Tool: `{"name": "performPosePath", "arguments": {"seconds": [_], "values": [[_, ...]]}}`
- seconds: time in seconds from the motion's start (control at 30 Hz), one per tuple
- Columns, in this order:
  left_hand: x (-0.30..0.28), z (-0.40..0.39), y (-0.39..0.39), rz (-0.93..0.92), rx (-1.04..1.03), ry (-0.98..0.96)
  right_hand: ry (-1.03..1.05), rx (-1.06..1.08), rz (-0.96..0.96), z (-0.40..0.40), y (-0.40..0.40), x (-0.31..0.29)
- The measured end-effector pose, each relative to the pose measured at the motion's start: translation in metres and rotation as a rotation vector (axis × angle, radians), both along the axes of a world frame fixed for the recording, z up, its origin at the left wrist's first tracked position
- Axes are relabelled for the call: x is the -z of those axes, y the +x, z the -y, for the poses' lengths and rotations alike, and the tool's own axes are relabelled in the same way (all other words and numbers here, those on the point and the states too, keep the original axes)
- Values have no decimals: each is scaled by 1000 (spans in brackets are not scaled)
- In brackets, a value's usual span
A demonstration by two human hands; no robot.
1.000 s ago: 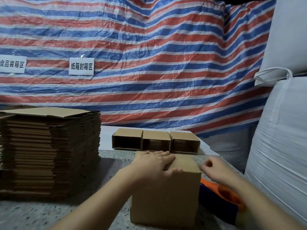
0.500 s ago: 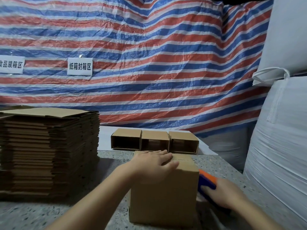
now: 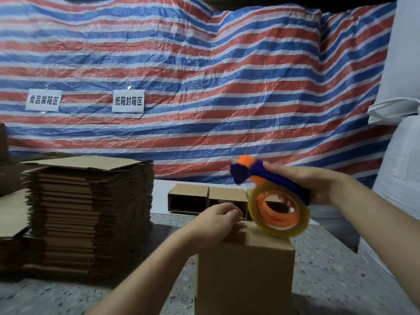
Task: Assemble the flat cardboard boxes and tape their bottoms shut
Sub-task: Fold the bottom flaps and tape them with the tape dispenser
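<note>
Right hand (image 3: 318,185) now grips tape dispenser (image 3: 276,201), lifted from bench to box (image 3: 245,269); left hand (image 3: 218,221) presses flaps flat; taping imminent.

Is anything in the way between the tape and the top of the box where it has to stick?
Only partly. The left hand rests on the box flaps by the seam, holding them closed. The right hand holds the tape dispenser above the free right part.
</note>
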State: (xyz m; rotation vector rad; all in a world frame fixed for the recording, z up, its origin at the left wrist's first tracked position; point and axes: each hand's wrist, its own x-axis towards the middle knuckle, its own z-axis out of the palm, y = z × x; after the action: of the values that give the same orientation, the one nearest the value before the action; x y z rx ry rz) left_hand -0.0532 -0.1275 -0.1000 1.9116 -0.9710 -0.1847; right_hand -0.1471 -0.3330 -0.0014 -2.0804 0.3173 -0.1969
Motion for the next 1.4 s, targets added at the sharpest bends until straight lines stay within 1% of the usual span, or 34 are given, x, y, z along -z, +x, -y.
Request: {"name": "performPosePath", "arguments": {"seconds": [0.1,0.13,0.23,0.3,0.37,0.43,0.53,0.6,0.7,0.77,0.83,0.97,1.13,1.2,1.3,1.4], "values": [[2,4,3,-48,-56,-127,-17,1,-45,3,9,7],[1,5,3,-117,-77,-192,-16,-1,-46,4,10,6],[-13,4,6,-417,-152,-410,-49,-25,-79,2,14,3],[-23,-1,11,-495,-195,-503,-112,-50,-113,-1,17,-1],[-30,-6,13,-509,-199,-538,-144,-75,-119,-5,19,-3],[-33,-5,11,-527,-178,-523,-163,-90,-120,-6,19,-5],[-32,-1,6,-602,-177,-498,-191,-110,-123,-8,20,-6],[-31,0,6,-640,-169,-521,-199,-110,-118,-8,20,-6],[-31,0,3,-655,-194,-553,-191,-112,-115,-8,20,-6],[-29,2,-1,-630,-225,-571,-190,-115,-117,-8,20,-6],[-23,6,-6,-561,-293,-580,-197,-115,-117,-8,20,-7],[-8,11,-11,-305,-431,-536,-243,-107,-160,-9,20,-10],[-3,16,-1,-231,-463,-498,-277,-102,-278,-10,13,-23],[-2,17,1,-266,-507,-535,-296,-86,-323,-4,8,-28],[-3,17,3,-380,-545,-580,-299,-74,-379,7,1,-29],[-7,18,2,-525,-531,-649,-302,-54,-401,6,4,-27]]}}
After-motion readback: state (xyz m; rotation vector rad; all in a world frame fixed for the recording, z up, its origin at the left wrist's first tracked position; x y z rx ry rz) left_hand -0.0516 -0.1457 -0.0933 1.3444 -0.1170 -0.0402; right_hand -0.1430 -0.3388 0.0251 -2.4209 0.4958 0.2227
